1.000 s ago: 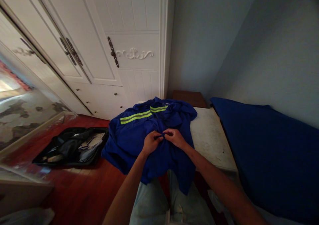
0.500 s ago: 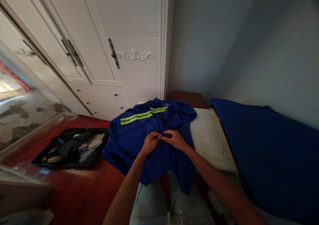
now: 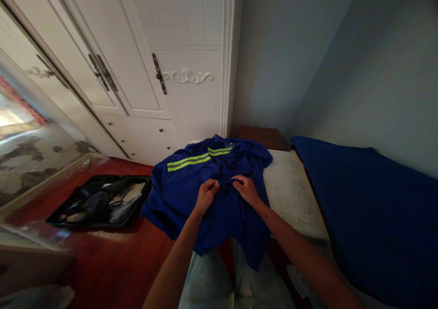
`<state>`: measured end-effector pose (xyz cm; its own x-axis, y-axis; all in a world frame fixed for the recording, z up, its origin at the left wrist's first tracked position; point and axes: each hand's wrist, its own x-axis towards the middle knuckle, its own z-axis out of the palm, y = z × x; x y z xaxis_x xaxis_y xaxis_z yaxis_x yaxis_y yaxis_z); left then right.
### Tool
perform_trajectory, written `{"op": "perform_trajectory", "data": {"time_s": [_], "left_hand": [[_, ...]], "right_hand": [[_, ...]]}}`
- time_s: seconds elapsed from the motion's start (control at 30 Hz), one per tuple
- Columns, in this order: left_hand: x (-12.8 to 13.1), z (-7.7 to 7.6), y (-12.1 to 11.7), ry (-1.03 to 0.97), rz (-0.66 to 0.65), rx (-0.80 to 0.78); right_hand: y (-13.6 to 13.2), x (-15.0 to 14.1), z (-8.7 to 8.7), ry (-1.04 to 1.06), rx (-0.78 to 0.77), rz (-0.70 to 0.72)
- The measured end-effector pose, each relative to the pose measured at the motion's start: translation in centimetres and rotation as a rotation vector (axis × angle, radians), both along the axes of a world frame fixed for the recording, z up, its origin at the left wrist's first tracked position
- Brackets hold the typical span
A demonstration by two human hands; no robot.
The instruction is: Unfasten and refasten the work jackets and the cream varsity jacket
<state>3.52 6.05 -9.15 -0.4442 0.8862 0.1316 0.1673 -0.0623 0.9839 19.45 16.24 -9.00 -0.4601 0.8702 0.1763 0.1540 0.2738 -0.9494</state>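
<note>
- Fingers of the left hand [image 3: 206, 195] are closed tip to thumb on a pinch of cloth, above the table [image 3: 290, 190]; the right hand [image 3: 247, 191] curls just beside it, thumb and forefinger near each other, though whether cloth sits between them cannot be told.
- Shirt [image 3: 185, 199], blue, lies crumpled over the table's left part, its lower edge drooping past the table's near side.
- Its cloth looks light, limp and hard to damage; it should give and bunch readily rather than slip, so a fingertip pinch at the front seems enough.
- For lifting, the shoulders, toward the table's far side, would be the better hold; the bright stripes [image 3: 188, 162] look a little stiffer.
- Trousered knees [image 3: 208, 279] are at the table's near side; a suitcase [image 3: 128, 223] lies left of the table, a blue slab [image 3: 372, 208] right.
</note>
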Motion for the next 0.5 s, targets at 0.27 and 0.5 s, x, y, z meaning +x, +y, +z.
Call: {"op": "perform_trajectory", "data": {"time_s": [0.27, 0.5], "left_hand": [[-1.4, -0.4, 0.1, -0.178, 0.311, 0.066], [1.3, 2.5, -2.2, 0.145, 0.388, 0.142]], "right_hand": [[4.2, 3.4, 1.2, 0.089, -0.049, -0.277], [4.2, 5.1, 2.8, -0.038, 0.179, -0.338]]}}
